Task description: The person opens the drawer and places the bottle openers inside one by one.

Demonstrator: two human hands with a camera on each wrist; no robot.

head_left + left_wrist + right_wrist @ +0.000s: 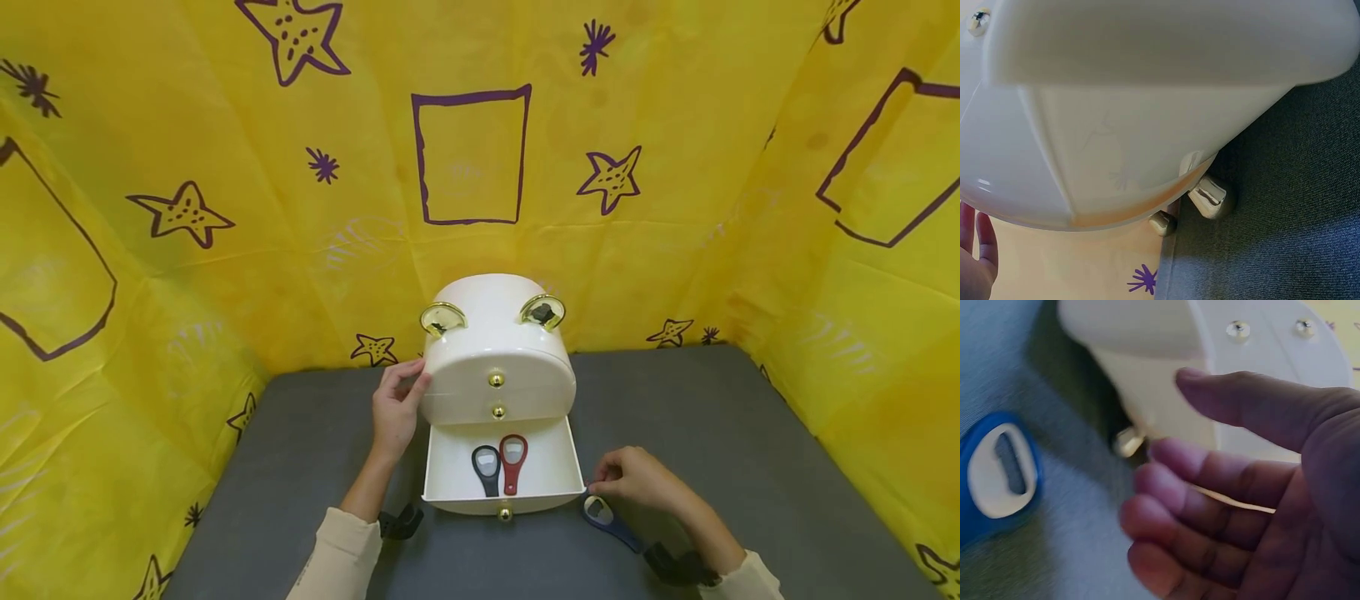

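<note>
A white storage box (498,392) with gold knobs has its bottom drawer (555,467) pulled out. In that drawer lie a black bottle opener (487,472) and a red bottle opener (512,467), side by side. My left hand (395,412) rests its fingertips against the box's upper left side. Just off the drawer's front right corner, my right hand (637,477) has loosely bent fingers (1210,481) and holds nothing. A blue bottle opener (611,522) lies on the table close beneath it, and its metal end also shows at the left of the right wrist view.
Two round gold-rimmed pieces (542,312) stand like eyes on top of the box. Small gold feet (1212,197) support it on the dark grey table (300,467). Yellow cloth (472,258) with purple drawings rises behind and on both sides.
</note>
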